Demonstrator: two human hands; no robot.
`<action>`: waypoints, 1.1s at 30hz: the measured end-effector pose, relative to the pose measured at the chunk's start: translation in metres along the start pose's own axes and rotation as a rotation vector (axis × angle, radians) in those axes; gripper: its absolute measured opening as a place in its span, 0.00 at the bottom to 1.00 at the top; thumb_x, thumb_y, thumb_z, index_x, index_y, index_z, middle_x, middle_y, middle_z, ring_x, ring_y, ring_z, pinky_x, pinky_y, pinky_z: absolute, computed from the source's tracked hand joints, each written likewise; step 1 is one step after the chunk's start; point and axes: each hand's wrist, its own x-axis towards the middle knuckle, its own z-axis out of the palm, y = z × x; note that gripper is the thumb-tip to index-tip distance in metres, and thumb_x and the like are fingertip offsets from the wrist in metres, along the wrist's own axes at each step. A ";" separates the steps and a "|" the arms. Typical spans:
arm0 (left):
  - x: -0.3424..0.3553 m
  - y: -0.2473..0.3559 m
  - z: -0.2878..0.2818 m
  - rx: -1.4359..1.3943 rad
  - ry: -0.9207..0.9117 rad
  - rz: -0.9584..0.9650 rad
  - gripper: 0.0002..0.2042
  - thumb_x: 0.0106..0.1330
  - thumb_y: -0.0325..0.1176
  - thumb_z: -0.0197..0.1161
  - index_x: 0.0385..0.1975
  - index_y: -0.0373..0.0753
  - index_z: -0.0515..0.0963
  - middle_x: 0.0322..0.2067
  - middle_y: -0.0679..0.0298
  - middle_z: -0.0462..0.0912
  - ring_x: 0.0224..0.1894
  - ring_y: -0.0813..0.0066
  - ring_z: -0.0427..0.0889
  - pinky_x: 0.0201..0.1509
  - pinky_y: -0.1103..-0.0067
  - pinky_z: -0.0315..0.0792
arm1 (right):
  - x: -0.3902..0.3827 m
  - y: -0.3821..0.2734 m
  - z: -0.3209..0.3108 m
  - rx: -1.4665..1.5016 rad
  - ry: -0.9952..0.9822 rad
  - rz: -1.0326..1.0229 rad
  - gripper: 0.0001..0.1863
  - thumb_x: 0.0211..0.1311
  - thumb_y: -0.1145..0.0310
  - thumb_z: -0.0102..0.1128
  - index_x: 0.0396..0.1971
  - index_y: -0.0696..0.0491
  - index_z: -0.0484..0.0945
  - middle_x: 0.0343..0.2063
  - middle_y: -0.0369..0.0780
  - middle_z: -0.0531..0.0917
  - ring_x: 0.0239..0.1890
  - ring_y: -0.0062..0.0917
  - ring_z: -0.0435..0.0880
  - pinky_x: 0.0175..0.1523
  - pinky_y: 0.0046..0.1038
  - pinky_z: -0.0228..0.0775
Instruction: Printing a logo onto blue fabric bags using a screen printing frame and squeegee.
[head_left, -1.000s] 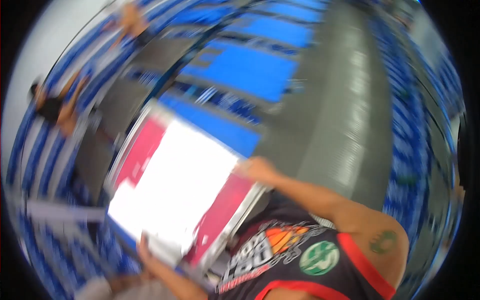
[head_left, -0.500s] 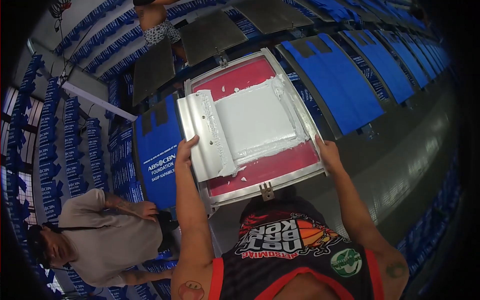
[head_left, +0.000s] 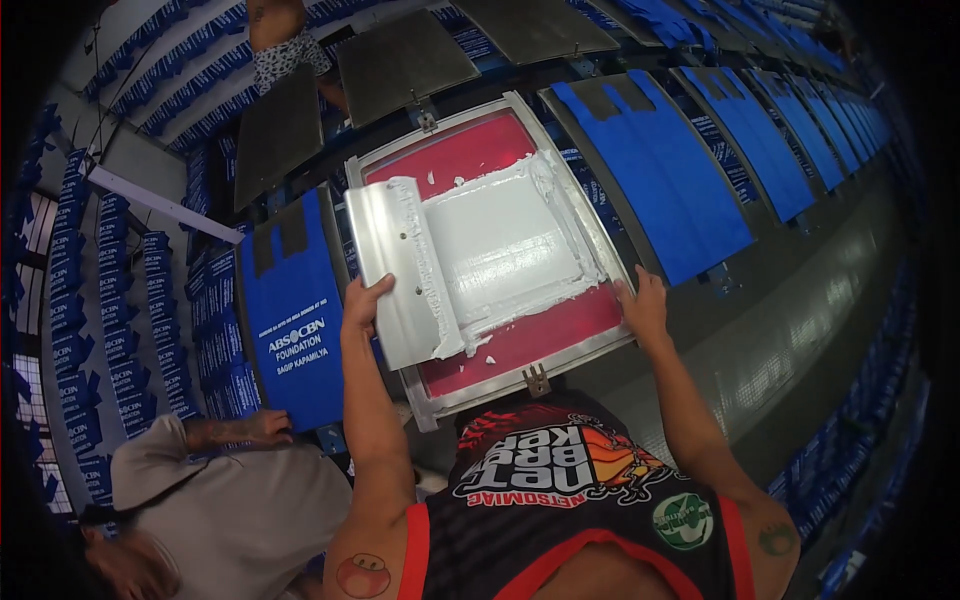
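Note:
A screen-printing frame (head_left: 590, 352) lies among the boards in front of me, its red mesh (head_left: 525, 325) bordering a white middle smeared with thick white paste. A wide metal squeegee (head_left: 385, 245), paste along its edge, rests over the frame's left side. My left hand (head_left: 366, 305) is closed on the squeegee's left edge; whether it also grips the frame is hidden. My right hand (head_left: 640, 305) grips the frame's right side. A metal clamp (head_left: 537, 380) sits at the near edge.
Blue bags lie on boards to left (head_left: 290, 350) and right (head_left: 660, 180); dark boards (head_left: 400, 70) stand beyond. Racks of printed blue items (head_left: 120, 330) line the left side. A co-worker in beige (head_left: 230, 500) is at lower left, another person (head_left: 285, 60) beyond the boards. A pale beam (head_left: 170, 205) juts out.
A second ago the blurred view was turned, showing the frame tilted; it has since straightened. Over the last half-second the co-worker in beige has shifted lower; my hands still grip likewise.

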 end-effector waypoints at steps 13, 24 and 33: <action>0.073 -0.053 0.119 1.456 0.169 0.989 0.19 0.45 0.28 0.65 0.42 0.46 0.78 0.36 0.60 0.81 0.38 0.56 0.79 0.42 0.65 0.75 | -0.138 -0.056 0.050 0.405 -0.905 0.234 0.19 0.60 0.56 0.62 0.31 0.60 0.83 0.24 0.39 0.85 0.24 0.17 0.83 0.32 0.20 0.74; -0.073 -0.009 0.147 1.445 -0.164 0.523 0.19 0.48 0.25 0.59 0.43 0.47 0.80 0.33 0.52 0.83 0.38 0.51 0.81 0.44 0.63 0.75 | -0.103 -0.062 0.029 0.039 -0.993 -0.160 0.19 0.60 0.54 0.59 0.35 0.58 0.83 0.25 0.45 0.84 0.29 0.28 0.85 0.39 0.29 0.74; -0.072 -0.020 0.111 1.592 -0.114 0.336 0.12 0.47 0.35 0.66 0.32 0.42 0.79 0.29 0.52 0.83 0.36 0.52 0.82 0.46 0.59 0.73 | 0.055 -0.110 0.021 -0.545 -0.411 -0.963 0.11 0.43 0.69 0.65 0.29 0.51 0.76 0.27 0.42 0.82 0.33 0.36 0.82 0.39 0.40 0.73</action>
